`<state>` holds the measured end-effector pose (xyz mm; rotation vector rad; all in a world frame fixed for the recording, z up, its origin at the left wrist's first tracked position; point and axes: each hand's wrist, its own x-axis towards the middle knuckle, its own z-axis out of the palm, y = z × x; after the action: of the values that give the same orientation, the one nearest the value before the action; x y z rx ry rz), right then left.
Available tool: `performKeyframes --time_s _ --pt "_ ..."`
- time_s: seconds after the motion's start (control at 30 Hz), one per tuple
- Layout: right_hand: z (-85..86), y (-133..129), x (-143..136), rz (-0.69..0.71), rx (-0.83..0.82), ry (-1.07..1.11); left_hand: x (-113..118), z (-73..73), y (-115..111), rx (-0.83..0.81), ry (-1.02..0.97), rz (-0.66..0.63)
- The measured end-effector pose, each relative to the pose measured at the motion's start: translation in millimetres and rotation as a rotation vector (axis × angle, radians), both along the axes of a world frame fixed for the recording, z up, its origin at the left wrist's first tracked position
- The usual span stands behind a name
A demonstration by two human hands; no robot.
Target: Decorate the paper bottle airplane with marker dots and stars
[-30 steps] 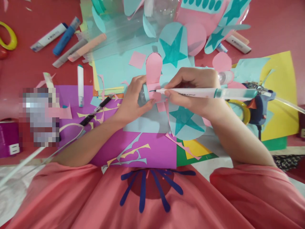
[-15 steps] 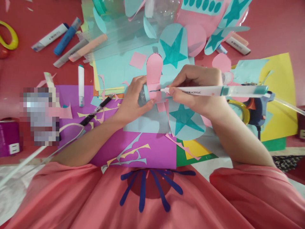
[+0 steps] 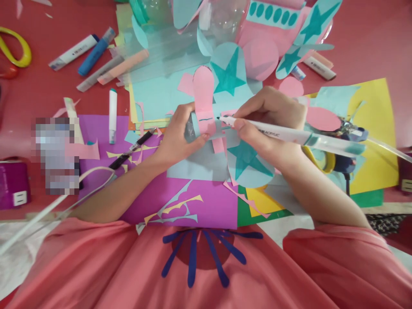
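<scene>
My left hand (image 3: 180, 135) is closed on a clear plastic piece wrapped with light blue paper. A pink paper strip (image 3: 204, 90) with a rounded end lies across that piece and bears a short dark line. Between the thumb and fingers of my right hand (image 3: 273, 124) is a white marker (image 3: 280, 134) with a teal end. Its dark tip is just right of the pink strip, apart from the line. Light blue paper ovals with teal stars, one above (image 3: 228, 71) and one below (image 3: 249, 161), lie beside the hands.
Several markers (image 3: 96, 51) lie at the upper left, near yellow-handled scissors (image 3: 24, 49). Purple paper (image 3: 209, 201) with cut scraps is at the front. A blue glue gun (image 3: 346, 165) rests on the right by yellow paper (image 3: 375, 150). Decorated plastic bottles stand at the back.
The marker tip has come off the pink strip and moved slightly right and up, and its rear end has tilted down. The dark line looks longer. My left hand has shifted slightly left with its piece.
</scene>
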<state>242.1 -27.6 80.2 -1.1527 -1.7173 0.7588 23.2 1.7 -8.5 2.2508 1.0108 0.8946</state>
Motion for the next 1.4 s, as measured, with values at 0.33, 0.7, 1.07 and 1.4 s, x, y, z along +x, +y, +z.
performKeyframes --time_s 0.33,0.7,1.07,1.4 --pt "-9.0 -1.7 -11.2 -0.033 0.065 0.011 2.2 10.4 -4.5 -0.049 0.017 0.034" --pt "-12.3 -4.6 -8.3 -0.021 0.12 -0.204 1.6 7.8 -3.3 -0.039 0.03 0.038" --pt "-17.4 -2.5 -5.7 0.069 0.35 -0.269 -1.2 6.9 -0.3 -0.095 0.099 0.014" --pt "-23.2 -4.3 -7.6 0.106 0.342 -0.348 -0.6 5.5 0.2 -0.099 0.08 0.013"
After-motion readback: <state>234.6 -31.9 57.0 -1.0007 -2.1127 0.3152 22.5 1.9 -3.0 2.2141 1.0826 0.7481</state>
